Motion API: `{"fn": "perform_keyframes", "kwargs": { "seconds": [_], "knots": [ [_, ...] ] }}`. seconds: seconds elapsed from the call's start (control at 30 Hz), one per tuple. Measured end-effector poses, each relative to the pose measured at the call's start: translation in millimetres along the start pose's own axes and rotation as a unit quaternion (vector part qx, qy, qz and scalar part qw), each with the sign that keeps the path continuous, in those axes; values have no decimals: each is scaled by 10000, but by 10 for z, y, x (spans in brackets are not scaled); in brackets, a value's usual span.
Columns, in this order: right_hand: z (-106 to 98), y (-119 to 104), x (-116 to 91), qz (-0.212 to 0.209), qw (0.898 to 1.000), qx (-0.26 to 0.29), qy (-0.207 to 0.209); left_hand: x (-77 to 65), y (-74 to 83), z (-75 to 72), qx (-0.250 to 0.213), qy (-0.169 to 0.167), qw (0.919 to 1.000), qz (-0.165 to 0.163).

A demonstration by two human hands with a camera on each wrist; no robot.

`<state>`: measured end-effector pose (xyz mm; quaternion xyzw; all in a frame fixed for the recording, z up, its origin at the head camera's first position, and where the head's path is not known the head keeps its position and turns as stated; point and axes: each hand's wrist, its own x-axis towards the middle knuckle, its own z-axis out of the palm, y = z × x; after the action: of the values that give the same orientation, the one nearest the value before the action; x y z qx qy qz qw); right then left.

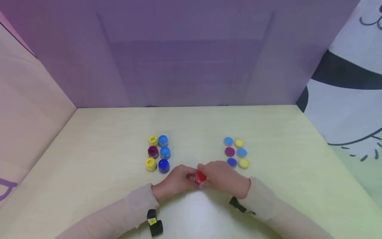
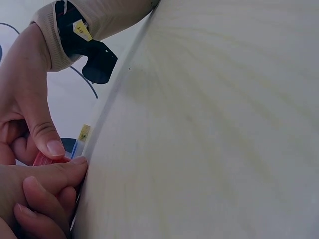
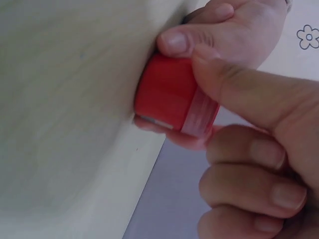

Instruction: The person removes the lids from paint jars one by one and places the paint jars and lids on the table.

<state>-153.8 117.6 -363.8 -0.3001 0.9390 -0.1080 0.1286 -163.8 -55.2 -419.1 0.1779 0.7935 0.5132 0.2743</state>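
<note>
A small red paint jar (image 3: 167, 92) is held between both hands near the front middle of the table, tilted on its side. My left hand (image 1: 180, 180) grips the jar's body between thumb and fingers. On the other side, my right hand (image 1: 225, 176) pinches the ribbed, paler red lid (image 3: 200, 113), thumb on its rim. In the right wrist view the lid sits against the jar. Only a bit of red (image 2: 47, 159) shows between the fingers in the left wrist view.
Left of the hands stand several lidless paint jars, among them a yellow jar (image 1: 151, 164), a dark blue jar (image 1: 163, 165) and a purple jar (image 1: 153, 151). Several lids, including a purple lid (image 1: 229, 151) and a yellow lid (image 1: 243, 163), lie at right. A purple wall (image 1: 191, 73) rises behind the table.
</note>
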Motion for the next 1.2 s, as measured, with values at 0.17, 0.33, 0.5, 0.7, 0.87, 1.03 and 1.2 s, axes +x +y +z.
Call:
{"fn": "perform_keyframes", "kwargs": {
  "seconds": [0.17, 0.33, 0.5, 0.7, 0.87, 1.03, 1.2],
  "knots": [
    [-31, -13, 13, -114, 9997, -107, -203, -28, 2, 7, -48, 6, 10000, 38],
    [-44, -30, 2, -135, 9991, -248, -326, -46, 5, 24, -142, -29, 9999, 55],
    [-20, -45, -11, -39, 9988, -371, -307, -44, -4, 22, -107, 17, 9999, 43],
    [-10, 10, -18, -63, 9988, -485, -75, -16, -6, 3, -9, 7, 9997, 261],
    [-6, 28, -18, 111, 9978, -630, 158, -9, 2, 4, 92, 67, 9995, 305],
    [4, 11, -15, 337, 9954, -798, 404, -9, 17, 7, 88, 114, 9996, 251],
    [24, -18, -4, 477, 9946, -793, 473, -18, 21, 12, 26, 139, 9999, 74]
  ]
}}
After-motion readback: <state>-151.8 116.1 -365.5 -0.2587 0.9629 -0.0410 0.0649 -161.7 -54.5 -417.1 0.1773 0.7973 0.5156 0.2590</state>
